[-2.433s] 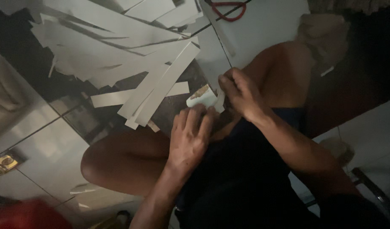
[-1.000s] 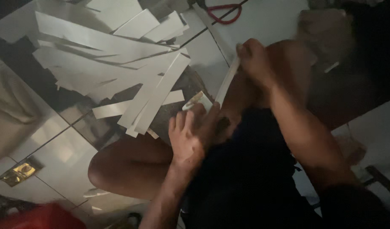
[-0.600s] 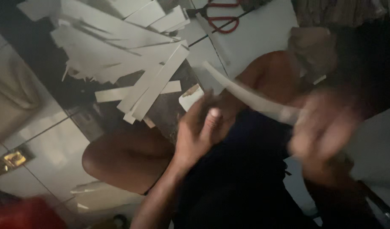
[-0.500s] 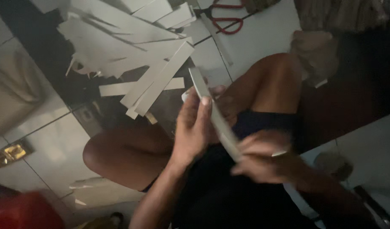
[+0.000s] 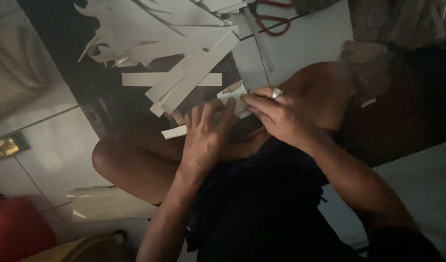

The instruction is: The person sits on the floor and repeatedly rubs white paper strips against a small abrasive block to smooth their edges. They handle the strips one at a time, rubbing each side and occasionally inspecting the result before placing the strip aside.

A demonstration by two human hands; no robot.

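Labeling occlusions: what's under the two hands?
A small pale folded paper piece pokes out above the left hand and right hand. Bare legs lie beneath. The rest of the paper is covered.

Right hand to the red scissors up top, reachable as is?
Probably yes. The red scissors lie on open tile beyond the knee, with nothing standing between. But the right hand is busy on the small white piece with the left hand, so it must release first.

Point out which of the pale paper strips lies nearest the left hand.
The short strip poking out just left of the left hand, apart from the pile farther up the floor.
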